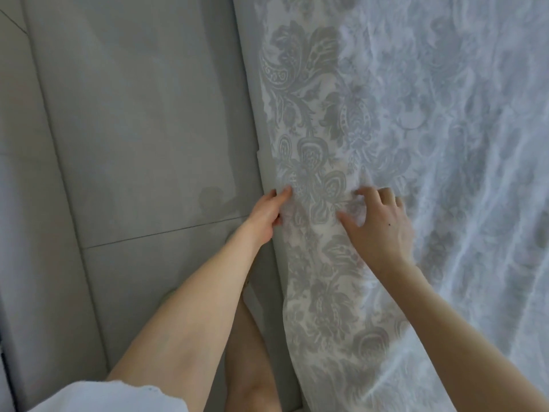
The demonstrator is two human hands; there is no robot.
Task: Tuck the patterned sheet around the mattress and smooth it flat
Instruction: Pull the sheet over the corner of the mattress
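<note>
1. The left arm reaches from the near left up and to the right, forearm bare, wrist straight. The left hand [266, 211] is at the left edge of the sheet [323, 129].
2. Its thumb [285, 192] lies on the front of the cloth. The fingers curl in at the cloth's edge and are partly hidden there, so the hand grips the sheet's edge between thumb and fingers.
3. The right arm comes in from the near right, slanting up and to the left. The right hand [378, 230] lies palm down on the sheet, just right of the left hand and apart from it.
4. Its fingers [389, 193] are spread and slightly bent, with the tips pressing into the cloth. They hold nothing.
5. The sheet is white with a grey flower pattern. It covers the whole right side of the view, running from near to far. The left band between the hands is in shade, and the part further right is brighter and rippled with creases.
6. A pale strip [251, 93] runs just left of the sheet's edge. Whether it is mattress or bed frame cannot be told.
7. The grey tiled floor [133, 129] fills the left. A bare leg [249, 361] shows near, between the left arm and the sheet, and a white garment [98, 394] is at the near left corner.
</note>
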